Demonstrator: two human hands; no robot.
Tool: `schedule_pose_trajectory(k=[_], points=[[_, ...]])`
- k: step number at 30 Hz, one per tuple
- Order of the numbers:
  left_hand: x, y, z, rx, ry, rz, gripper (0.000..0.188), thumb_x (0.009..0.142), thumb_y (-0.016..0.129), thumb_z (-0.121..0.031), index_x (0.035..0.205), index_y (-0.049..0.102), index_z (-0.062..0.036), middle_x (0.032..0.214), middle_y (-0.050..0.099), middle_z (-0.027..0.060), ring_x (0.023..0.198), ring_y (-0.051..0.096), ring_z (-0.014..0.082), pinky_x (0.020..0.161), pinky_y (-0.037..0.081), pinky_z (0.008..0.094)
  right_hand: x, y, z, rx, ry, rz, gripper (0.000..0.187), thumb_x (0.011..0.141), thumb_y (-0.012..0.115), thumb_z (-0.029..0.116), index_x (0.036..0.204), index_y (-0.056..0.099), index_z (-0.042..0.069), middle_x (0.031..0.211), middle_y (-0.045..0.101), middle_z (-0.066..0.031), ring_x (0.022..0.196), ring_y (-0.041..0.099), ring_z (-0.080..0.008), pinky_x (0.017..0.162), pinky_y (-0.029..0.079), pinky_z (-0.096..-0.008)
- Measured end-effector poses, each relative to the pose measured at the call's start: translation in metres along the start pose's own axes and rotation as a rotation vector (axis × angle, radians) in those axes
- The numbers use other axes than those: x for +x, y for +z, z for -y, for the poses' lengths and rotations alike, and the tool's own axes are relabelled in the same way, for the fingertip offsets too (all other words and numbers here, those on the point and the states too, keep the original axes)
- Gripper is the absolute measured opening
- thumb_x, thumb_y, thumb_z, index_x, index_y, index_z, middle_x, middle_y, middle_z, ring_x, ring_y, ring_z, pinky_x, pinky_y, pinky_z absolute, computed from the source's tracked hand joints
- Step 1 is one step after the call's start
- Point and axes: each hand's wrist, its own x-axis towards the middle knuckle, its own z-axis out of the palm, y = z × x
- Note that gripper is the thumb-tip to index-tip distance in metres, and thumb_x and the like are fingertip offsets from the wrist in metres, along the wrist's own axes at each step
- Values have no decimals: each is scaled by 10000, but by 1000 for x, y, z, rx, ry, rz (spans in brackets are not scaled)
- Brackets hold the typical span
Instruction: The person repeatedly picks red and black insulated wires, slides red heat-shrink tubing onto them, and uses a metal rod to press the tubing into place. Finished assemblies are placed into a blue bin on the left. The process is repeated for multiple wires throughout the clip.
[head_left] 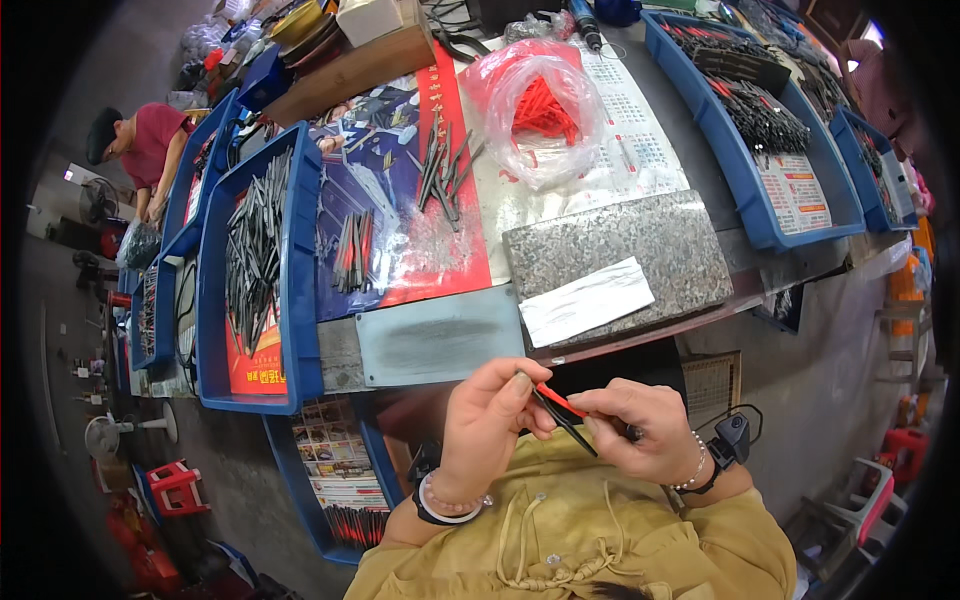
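Note:
In front of my chest, my left hand (490,420) is closed in a pinch on the upper end of a slim black stick-like piece (572,428), which slants down to the right. A slim red strip (560,398) lies along the black piece at that end. My right hand (635,425) is closed, thumb and finger pinching the lower right end of the red strip. Just beyond my hands are a grey metal plate (440,335) and a speckled stone slab (620,260) with a white paper strip (588,302) on it.
At left stands a blue tray (305,270) of dark slim pieces; at right another blue tray (740,190) holds dark bundles. Loose dark pieces (440,180) lie on the table. A clear bag (545,120) contains red parts. A person in red (155,145) works far left.

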Motion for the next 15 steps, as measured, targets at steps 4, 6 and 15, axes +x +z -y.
schedule_pose_trajectory(k=[4,6,15], points=[[1,1,-1,6,1,3,229,1044,520,-174,1124,570,35,902,681,111,684,668,137,590,542,228,2,2,-1,-75,-99,5,359,767,659,-68,1117,664,16,701,548,-81,555,565,-206,512,455,-300],[1,0,-1,-2,22,-8,228,1042,524,-175,1119,570,35,898,682,113,683,667,135,587,541,228,2,4,-2,-108,-120,-14,357,752,664,-79,1097,664,12,685,542,-81,550,565,-208,503,456,-305],[2,-1,2,57,58,-56,213,1033,548,-178,1088,583,25,854,667,99,668,648,122,595,530,234,1,12,-6,-139,-179,-4,443,690,679,-87,1124,657,4,678,541,-66,558,581,-221,501,472,-313]])
